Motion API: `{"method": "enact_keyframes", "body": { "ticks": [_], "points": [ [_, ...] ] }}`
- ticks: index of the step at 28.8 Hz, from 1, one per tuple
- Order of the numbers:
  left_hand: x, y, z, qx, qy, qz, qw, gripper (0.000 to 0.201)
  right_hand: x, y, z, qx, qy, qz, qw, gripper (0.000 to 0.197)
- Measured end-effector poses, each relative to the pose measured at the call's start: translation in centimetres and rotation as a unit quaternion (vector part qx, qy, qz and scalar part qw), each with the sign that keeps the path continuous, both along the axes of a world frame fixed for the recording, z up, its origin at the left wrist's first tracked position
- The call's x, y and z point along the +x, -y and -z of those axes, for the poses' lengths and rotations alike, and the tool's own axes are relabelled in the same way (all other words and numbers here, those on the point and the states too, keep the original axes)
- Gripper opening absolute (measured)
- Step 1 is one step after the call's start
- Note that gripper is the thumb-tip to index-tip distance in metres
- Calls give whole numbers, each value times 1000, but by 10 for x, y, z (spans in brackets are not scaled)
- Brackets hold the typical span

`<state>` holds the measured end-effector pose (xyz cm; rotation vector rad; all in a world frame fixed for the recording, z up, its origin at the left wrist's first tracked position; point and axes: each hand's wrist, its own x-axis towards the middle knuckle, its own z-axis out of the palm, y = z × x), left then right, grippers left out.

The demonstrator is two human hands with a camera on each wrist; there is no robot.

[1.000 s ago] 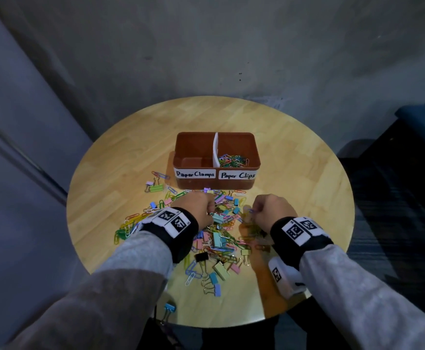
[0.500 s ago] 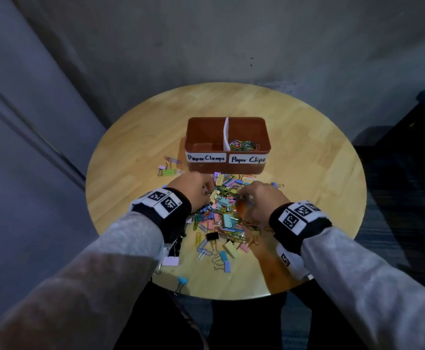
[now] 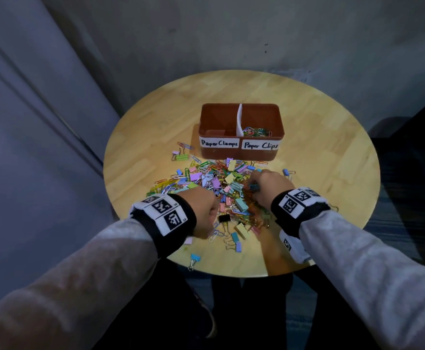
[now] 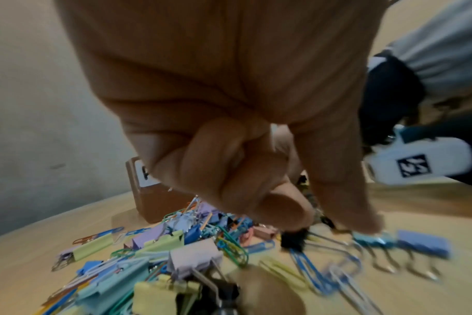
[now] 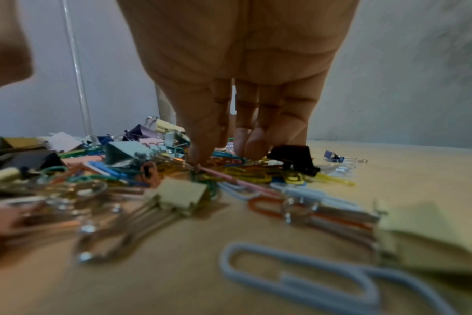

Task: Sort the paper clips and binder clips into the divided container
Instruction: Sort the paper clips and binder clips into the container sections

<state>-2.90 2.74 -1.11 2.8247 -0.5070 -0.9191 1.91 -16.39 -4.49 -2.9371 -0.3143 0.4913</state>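
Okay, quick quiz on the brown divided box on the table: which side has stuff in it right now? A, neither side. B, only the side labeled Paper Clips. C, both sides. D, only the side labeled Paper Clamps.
B: in the head view, colored paper clips lie only in the Paper Clips side of the brown divided box, right of the white divider; the visible part of the Paper Clamps side shows nothing.

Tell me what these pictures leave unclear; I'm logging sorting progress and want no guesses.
- Paper Clamps compartment: head view, its floor is hidden behind the front wall.
- Left hand: left wrist view, curled fingers hide any clip inside.
- Right hand: right wrist view, fingertips are buried in the pile; which clip they touch is unclear.
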Motion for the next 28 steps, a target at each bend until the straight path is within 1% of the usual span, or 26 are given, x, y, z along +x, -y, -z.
{"method": "enact_keyframes", "body": {
  "ticks": [2,3,5,7,10,12,15,17,19,22,25,26,28],
  "points": [
    [-8,-1,-1,62,-62,31,996,25,-2,2,0,1,1,2,1000,33],
    [-10,-1,-1,100,-77,56,990,32,-3,3,-1,2,5,5,1000,34],
    [-12,0,4,162,-71,105,979,46,-5,5,-2,6,13,10,1000,35],
    [-13,-2,9,182,-43,124,975,51,-7,7,-3,5,21,17,1000,34],
    [-10,-6,16,179,-8,114,977,45,-8,11,-4,2,22,25,999,31],
    [-5,-9,17,166,8,93,982,36,-8,14,-5,2,20,29,999,30],
    [0,-10,17,89,60,46,993,10,-9,17,-6,0,13,35,999,29],
    [3,-10,18,33,97,26,994,14,-9,18,-5,4,10,38,999,28],
    [1,-7,17,15,106,13,994,18,-8,16,-6,9,11,38,999,29],
    [-6,4,12,38,91,-7,995,23,-7,13,-8,17,13,41,999,31],
    [-11,16,13,86,80,-2,993,41,-6,11,-8,29,15,44,998,30],
    [-10,19,14,94,77,6,993,43,-6,10,-8,32,14,44,998,29],
    [-8,22,17,95,71,8,993,38,-6,12,-8,38,10,45,998,26]
  ]
}}
